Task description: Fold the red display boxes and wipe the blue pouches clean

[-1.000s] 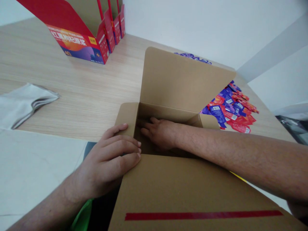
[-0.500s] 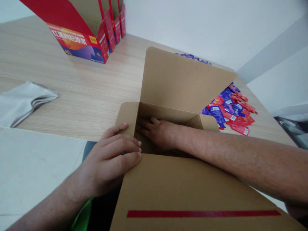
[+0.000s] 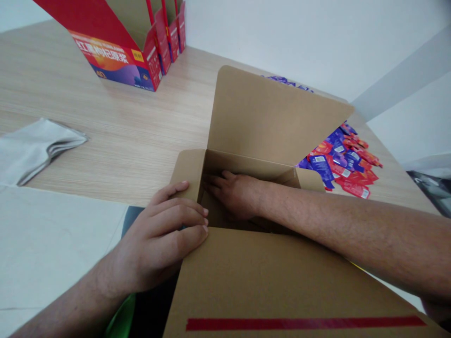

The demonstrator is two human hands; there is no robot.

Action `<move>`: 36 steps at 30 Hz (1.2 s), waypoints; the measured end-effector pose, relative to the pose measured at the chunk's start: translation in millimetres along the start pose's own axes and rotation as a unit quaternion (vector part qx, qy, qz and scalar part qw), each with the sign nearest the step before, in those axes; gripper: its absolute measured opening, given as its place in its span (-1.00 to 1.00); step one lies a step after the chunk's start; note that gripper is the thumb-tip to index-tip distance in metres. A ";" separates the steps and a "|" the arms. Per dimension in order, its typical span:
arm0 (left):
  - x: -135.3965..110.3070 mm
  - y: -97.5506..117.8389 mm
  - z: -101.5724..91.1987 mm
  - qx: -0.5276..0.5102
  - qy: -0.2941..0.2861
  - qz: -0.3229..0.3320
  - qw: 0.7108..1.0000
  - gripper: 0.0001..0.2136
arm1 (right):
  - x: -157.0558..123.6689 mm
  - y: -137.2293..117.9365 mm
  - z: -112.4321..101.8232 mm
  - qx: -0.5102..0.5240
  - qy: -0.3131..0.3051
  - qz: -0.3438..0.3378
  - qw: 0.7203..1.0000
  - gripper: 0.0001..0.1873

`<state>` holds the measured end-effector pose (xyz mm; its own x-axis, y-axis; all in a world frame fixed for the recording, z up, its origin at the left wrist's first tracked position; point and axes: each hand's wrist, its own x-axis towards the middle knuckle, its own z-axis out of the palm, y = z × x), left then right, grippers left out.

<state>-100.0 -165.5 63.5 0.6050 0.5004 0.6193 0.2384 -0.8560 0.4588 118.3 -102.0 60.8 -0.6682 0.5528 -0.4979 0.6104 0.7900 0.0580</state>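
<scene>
A brown cardboard box (image 3: 268, 267) stands in front of me with its flaps open and a red strip on the near flap. My left hand (image 3: 172, 230) grips its left side at the near corner, fingers curled over the edge beside the small side flap (image 3: 190, 171). My right hand (image 3: 236, 195) reaches down inside the box, its fingers stretched out toward the left inner wall. Shadow partly hides those fingertips, and I see nothing held in that hand.
Red printed boxes (image 3: 116, 61) stand open at the back left of the wooden table (image 3: 141, 126). A folded grey cloth (image 3: 38, 145) lies at the left edge. Several red and purple sachets (image 3: 341, 159) are piled behind the cardboard box, more purple ones (image 3: 285, 81) beside the wall.
The view has shifted slightly, and the near flap with its red strip sits a little lower. Both hands keep nearly the same places on and in the box.
</scene>
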 end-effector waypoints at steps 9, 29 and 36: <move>0.5 0.4 0.6 -0.005 0.001 -0.002 1.000 -0.77 | 3.9 3.9 10.7 0.019 0.039 0.000 0.999 -0.10; 0.3 0.0 1.7 0.006 0.014 -0.012 1.000 -0.79 | -7.7 -3.3 6.0 0.010 0.011 -0.003 1.000 -0.43; 1.8 3.3 -1.3 0.023 -0.009 -0.021 0.999 -0.79 | -30.9 4.8 7.6 0.040 -0.029 -0.035 0.998 -0.40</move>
<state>-99.1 -167.3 66.9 0.6070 0.5343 0.5883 0.2985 -0.8394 0.4543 145.1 -117.3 69.9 -0.6864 0.4789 -0.5473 0.5964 0.8013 -0.0468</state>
